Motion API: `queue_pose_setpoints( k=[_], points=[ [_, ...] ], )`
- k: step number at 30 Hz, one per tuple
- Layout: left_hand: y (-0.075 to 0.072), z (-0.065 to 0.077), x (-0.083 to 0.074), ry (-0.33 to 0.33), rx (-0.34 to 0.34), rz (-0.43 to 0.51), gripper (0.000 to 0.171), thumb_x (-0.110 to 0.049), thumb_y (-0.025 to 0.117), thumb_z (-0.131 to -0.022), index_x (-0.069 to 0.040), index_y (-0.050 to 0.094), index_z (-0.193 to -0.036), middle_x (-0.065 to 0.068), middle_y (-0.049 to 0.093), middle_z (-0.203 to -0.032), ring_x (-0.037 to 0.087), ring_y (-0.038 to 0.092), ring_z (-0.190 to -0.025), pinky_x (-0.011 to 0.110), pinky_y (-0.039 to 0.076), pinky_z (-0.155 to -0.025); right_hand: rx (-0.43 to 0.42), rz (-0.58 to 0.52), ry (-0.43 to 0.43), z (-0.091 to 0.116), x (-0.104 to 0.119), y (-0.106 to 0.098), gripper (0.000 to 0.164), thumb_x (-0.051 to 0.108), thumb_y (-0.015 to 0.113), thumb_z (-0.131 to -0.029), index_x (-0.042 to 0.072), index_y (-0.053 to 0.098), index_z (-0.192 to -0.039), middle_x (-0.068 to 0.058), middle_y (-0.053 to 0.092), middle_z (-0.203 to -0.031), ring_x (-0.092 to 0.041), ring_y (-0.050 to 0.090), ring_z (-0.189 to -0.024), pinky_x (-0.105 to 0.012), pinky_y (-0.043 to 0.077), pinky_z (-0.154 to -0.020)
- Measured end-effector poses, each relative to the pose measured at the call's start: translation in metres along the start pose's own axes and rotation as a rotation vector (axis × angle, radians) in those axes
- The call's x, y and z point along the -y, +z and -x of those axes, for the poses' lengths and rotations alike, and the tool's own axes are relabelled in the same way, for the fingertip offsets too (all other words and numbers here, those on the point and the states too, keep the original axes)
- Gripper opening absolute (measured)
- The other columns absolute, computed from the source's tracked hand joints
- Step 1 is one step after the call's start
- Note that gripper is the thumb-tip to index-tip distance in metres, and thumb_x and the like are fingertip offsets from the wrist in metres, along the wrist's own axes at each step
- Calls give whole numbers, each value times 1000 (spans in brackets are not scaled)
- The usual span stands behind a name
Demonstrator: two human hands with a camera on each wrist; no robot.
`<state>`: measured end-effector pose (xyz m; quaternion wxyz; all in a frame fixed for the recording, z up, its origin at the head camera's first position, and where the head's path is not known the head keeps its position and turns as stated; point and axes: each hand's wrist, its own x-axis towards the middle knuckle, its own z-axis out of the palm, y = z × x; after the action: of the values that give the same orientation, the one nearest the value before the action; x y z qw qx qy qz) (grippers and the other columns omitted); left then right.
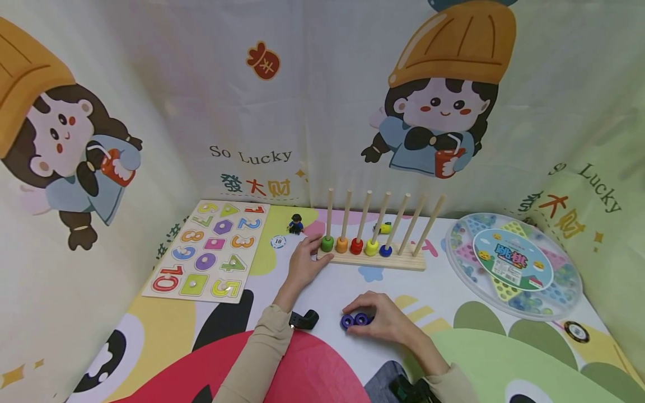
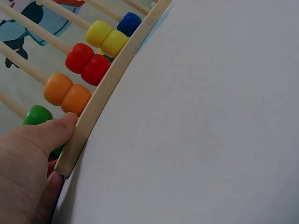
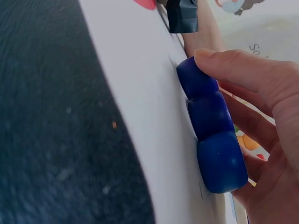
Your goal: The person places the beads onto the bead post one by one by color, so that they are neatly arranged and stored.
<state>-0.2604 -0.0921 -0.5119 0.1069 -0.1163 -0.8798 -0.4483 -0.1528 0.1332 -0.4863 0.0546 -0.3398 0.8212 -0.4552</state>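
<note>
A wooden peg stand (image 1: 408,261) with several upright pegs stands at the middle back of the table. Green (image 2: 38,115), orange (image 2: 76,99), red (image 2: 96,69), yellow (image 2: 114,44) and blue (image 2: 129,24) beads sit low on its pegs; the two pegs at the right end are bare. My left hand (image 1: 304,263) grips the stand's left end, thumb along the front edge. Near the front, my right hand (image 1: 380,319) holds a row of three dark blue to purple beads (image 3: 210,114) at the tabletop, thumb on the end bead and fingers curled behind.
A number-and-shape puzzle board (image 1: 206,252) lies at the left. A small toy figure (image 1: 295,224) and a white round chip (image 1: 278,242) are beside it. At the right lie a round game box (image 1: 514,263) and a black chip (image 1: 576,331). Something yellow (image 1: 385,228) lies behind the stand.
</note>
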Motion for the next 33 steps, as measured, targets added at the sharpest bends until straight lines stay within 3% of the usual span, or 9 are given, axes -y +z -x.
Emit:
queue_pose_setpoints(
  k=[7,16,24,33],
  points=[
    [2,1,3,-5,3,1,54,-24,78,-86,-1,61,-132,10,56,-138,26,55,-120,35,53,-95,-40,-23,9,0,0,2,29,16,84,-78,11,76,-105,5,72,-98,-13,64,-89,-27,54,-81],
    [2,0,2,-8,5,3,55,-24,78,-86,-1,61,-132,10,56,-139,27,56,-117,36,53,-94,-319,70,67,-4,4,0,22,9,82,-79,10,76,-100,3,73,-94,-14,67,-83,-31,59,-70],
    [0,1,0,18,-7,0,54,-23,78,-86,1,62,-131,12,56,-137,28,57,-116,38,53,-93,-443,49,98,-4,1,-12,25,4,82,-78,5,75,-101,-2,73,-93,-21,69,-80,-34,60,-69],
    [1,1,0,-11,3,9,54,-23,78,-86,0,61,-132,10,56,-138,27,56,-117,36,53,-94,-556,73,111,-5,2,-35,27,1,81,-78,0,74,-104,-10,73,-96,-24,70,-79,-37,61,-70]
  ],
)
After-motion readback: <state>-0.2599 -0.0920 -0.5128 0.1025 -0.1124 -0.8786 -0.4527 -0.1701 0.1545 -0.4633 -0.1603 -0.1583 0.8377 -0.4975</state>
